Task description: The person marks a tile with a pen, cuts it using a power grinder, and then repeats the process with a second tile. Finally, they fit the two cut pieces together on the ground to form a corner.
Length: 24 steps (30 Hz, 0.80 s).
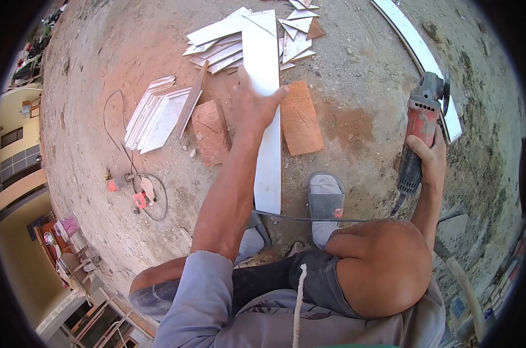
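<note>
A long white tile strip [267,156] lies lengthwise in front of me, between two bricks. My left hand [257,104] rests across it, thumb and fingers spread over its two edges. My right hand [431,153] is wrapped round the body of a red and black angle grinder [423,119], held off to the right, its disc at the far end. The orange brick [301,119] lies against the strip's right side; a redder brick [211,132] is left of my left forearm. Beyond my left hand, the strip's far end overlaps a pile of white cut pieces [216,35].
Stacked white tiles [158,116] with a wooden piece [194,95] lie at the left. Nearer is a red tool [119,182] with a cable. Triangular offcuts [300,26] lie at the top; another long strip [413,35] is at right. A black cord [292,217] crosses by my feet.
</note>
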Motion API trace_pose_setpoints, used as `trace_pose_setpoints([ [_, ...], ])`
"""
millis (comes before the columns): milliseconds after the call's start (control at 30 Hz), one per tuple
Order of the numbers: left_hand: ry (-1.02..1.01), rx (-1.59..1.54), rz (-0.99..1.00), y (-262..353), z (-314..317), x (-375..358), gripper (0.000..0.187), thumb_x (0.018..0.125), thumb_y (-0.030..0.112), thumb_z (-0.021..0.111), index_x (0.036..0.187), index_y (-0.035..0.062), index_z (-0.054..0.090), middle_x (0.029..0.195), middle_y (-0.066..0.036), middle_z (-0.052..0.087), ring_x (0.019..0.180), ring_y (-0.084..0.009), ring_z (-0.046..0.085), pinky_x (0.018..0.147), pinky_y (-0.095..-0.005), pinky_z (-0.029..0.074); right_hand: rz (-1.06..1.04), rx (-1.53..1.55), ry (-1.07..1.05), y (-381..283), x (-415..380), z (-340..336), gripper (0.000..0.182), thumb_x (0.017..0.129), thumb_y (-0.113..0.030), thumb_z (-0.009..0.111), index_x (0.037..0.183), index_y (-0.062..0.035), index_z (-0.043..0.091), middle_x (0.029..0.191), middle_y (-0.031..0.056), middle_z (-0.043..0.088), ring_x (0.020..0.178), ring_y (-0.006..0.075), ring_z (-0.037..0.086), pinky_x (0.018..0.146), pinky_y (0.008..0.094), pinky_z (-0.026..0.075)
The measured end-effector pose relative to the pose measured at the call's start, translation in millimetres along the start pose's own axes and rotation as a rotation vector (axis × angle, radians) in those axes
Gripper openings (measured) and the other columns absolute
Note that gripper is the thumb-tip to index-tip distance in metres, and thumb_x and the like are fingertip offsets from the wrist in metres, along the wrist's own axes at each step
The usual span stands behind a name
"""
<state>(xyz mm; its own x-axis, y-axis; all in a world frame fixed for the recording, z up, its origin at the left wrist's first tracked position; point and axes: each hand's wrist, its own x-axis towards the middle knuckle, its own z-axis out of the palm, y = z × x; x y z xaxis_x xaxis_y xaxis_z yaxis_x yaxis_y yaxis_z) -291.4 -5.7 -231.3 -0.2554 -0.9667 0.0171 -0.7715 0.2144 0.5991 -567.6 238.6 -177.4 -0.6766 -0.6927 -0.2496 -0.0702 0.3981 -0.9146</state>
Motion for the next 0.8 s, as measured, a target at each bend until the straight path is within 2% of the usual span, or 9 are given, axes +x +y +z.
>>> trace_pose_setpoints([
  [33, -0.005, -0.009, 0.004, -2.5, 9.1, -16.7, 0.084, 0.067, 0.038, 0.083, 0.132, 0.0002, 0.046, 0.108, -0.024, 0.067, 0.102, -0.0379, 0.064, 0.092, -0.0441, 0.049, 0.001, -0.007, 0.008, 1.5, -1.8, -0.7, 0.071, 0.068, -0.035, 0.081, 0.123, 0.0021, 0.055, 0.104, 0.0088, 0.063, 0.090, 0.0167, 0.059, 0.085, 0.0313, 0.046],
  [100, -0.201, 0.002, -0.156, -1.2, 20.7, -45.1, 0.107, 0.068, 0.041, 0.084, 0.151, 0.0053, 0.025, 0.121, -0.028, 0.052, 0.110, -0.0434, 0.056, 0.094, -0.0478, 0.048, 0.015, -0.014, -0.013, 5.8, -5.3, -3.1, 0.070, 0.068, -0.033, 0.081, 0.122, 0.0023, 0.055, 0.104, 0.0090, 0.063, 0.089, 0.0167, 0.059, 0.083, 0.0311, 0.047],
  [233, -0.295, 0.084, -0.206, 5.0, 30.8, -91.9, 0.106, 0.067, 0.039, 0.084, 0.150, 0.0078, 0.026, 0.128, -0.027, 0.047, 0.116, -0.0425, 0.052, 0.096, -0.0481, 0.047, 0.003, 0.023, -0.026, 4.3, -7.2, 1.3, 0.071, 0.068, -0.033, 0.081, 0.123, 0.0031, 0.054, 0.103, 0.0098, 0.063, 0.087, 0.0168, 0.060, 0.081, 0.0312, 0.048],
  [333, -0.196, 0.111, 0.071, 2.8, 46.1, -110.6, 0.103, 0.064, 0.034, 0.085, 0.149, 0.0098, 0.032, 0.137, -0.025, 0.038, 0.124, -0.0423, 0.045, 0.099, -0.0519, 0.044, 0.002, -0.012, -0.032, 10.9, -4.2, 4.8, 0.070, 0.067, -0.033, 0.081, 0.121, 0.0023, 0.055, 0.102, 0.0093, 0.063, 0.087, 0.0171, 0.060, 0.081, 0.0316, 0.048],
  [467, -0.227, 0.126, 0.058, 7.7, 52.7, -112.8, 0.109, 0.060, 0.035, 0.090, 0.148, 0.0041, 0.033, 0.140, -0.028, 0.036, 0.128, -0.0434, 0.041, 0.106, -0.0481, 0.039, -0.027, -0.072, -0.052, 4.7, -8.8, 9.8, 0.070, 0.065, -0.034, 0.081, 0.120, 0.0017, 0.056, 0.102, 0.0095, 0.063, 0.089, 0.0181, 0.060, 0.081, 0.0325, 0.048],
  [567, -0.249, 0.188, 0.074, 6.1, 46.1, -111.7, 0.105, 0.061, 0.039, 0.090, 0.146, 0.0042, 0.037, 0.143, -0.027, 0.034, 0.133, -0.0426, 0.037, 0.106, -0.0492, 0.038, -0.031, -0.122, -0.050, 14.6, -10.7, 10.7, 0.069, 0.064, -0.033, 0.081, 0.118, 0.0019, 0.057, 0.102, 0.0113, 0.064, 0.090, 0.0196, 0.061, 0.082, 0.0335, 0.048],
  [633, -0.362, 0.246, 0.070, 7.5, 39.9, -108.2, 0.099, 0.068, 0.047, 0.084, 0.146, 0.0084, 0.037, 0.146, -0.023, 0.031, 0.136, -0.0393, 0.033, 0.105, -0.0523, 0.038, -0.040, -0.134, -0.031, 10.0, -14.6, 14.8, 0.069, 0.064, -0.034, 0.081, 0.118, 0.0018, 0.058, 0.102, 0.0127, 0.064, 0.091, 0.0204, 0.062, 0.083, 0.0341, 0.048],
  [767, -0.202, 0.191, 0.118, 14.7, 24.0, -107.9, 0.098, 0.070, 0.051, 0.081, 0.144, 0.0044, 0.038, 0.143, -0.024, 0.037, 0.134, -0.0397, 0.036, 0.106, -0.0512, 0.037, -0.120, -0.115, -0.027, -11.8, -20.5, 27.3, 0.068, 0.064, -0.035, 0.081, 0.116, 0.0021, 0.058, 0.100, 0.0139, 0.065, 0.089, 0.0210, 0.062, 0.081, 0.0348, 0.049],
  [800, -0.241, 0.029, 0.097, 22.9, 18.2, -105.2, 0.099, 0.071, 0.055, 0.079, 0.144, 0.0027, 0.038, 0.138, -0.025, 0.043, 0.130, -0.0392, 0.042, 0.105, -0.0494, 0.039, -0.087, -0.088, -0.037, -24.1, -21.0, 34.6, 0.066, 0.066, -0.034, 0.081, 0.117, 0.0020, 0.058, 0.098, 0.0108, 0.065, 0.085, 0.0182, 0.062, 0.079, 0.0324, 0.049],
])
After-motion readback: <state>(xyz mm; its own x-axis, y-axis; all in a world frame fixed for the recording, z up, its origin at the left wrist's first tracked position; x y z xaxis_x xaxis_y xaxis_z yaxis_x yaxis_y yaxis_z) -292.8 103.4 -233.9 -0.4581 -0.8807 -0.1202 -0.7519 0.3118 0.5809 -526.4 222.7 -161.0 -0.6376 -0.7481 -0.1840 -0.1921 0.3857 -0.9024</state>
